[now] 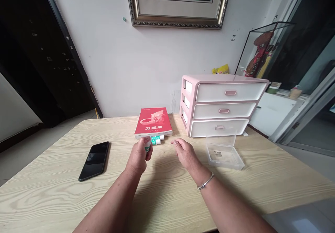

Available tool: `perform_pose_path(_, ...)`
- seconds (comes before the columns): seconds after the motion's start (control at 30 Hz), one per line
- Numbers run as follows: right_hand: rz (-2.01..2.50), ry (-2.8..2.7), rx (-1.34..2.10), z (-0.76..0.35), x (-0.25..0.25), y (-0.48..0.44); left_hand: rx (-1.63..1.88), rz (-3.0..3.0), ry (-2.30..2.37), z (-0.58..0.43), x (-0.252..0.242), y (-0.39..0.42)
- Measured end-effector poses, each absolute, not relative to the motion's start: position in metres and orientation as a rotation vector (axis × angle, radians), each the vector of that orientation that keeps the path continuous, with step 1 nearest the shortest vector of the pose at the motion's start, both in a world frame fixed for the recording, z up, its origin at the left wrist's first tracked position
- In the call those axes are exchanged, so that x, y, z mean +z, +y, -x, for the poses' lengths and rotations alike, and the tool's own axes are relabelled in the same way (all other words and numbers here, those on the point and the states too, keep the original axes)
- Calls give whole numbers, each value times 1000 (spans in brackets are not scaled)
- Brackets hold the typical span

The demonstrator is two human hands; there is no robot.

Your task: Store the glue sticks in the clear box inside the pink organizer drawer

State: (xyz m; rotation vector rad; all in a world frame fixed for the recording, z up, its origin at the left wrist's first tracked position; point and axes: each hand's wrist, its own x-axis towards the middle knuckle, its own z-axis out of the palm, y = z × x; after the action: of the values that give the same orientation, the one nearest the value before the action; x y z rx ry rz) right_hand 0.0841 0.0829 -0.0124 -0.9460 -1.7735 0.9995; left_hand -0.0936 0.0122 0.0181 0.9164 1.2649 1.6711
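Observation:
My left hand (137,155) is raised just above the wooden tabletop (52,198), shut on a small green-and-white cylinder (148,146), perhaps a glue stick or small bottle. Close in front of the book, a similar green-and-white stick (157,140) lies on its side, partly behind my left hand. A red softcover book (153,121) lies flat behind it. My right hand (184,152) hovers to the right of these with its fingers loosely curled and apart, holding nothing.
A black smartphone (94,161) lies at the left. A pink-and-white three-drawer organizer (222,105) stands at the back right, with a clear plastic box (224,152), its lid upright, before it. A framed picture (178,4) hangs on the wall above.

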Motion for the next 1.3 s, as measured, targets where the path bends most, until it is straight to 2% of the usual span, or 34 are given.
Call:
perform_pose_path(0.17,1032,-1864,908,-84,-14,83,1586,-1040,1496,99,18,11)
perform_pose_path(0.37,1086,-1997,809,-83,-12,80,1034,-1660,2226,113,7,19)
perform_pose_path(0.47,1084,-2034,800,-82,-11,79,821,-1991,2404,119,-2,26)
perform_pose_path(0.6,1082,-2076,747,-81,-10,78,678,-2157,2394,124,-10,36)
perform_pose_path(0.97,1070,-2106,702,-82,-10,76,720,-2118,2349,120,-18,41)
perform_pose_path(1.3,1089,-2121,668,-80,-12,78,553,-2126,2404,113,-13,40)
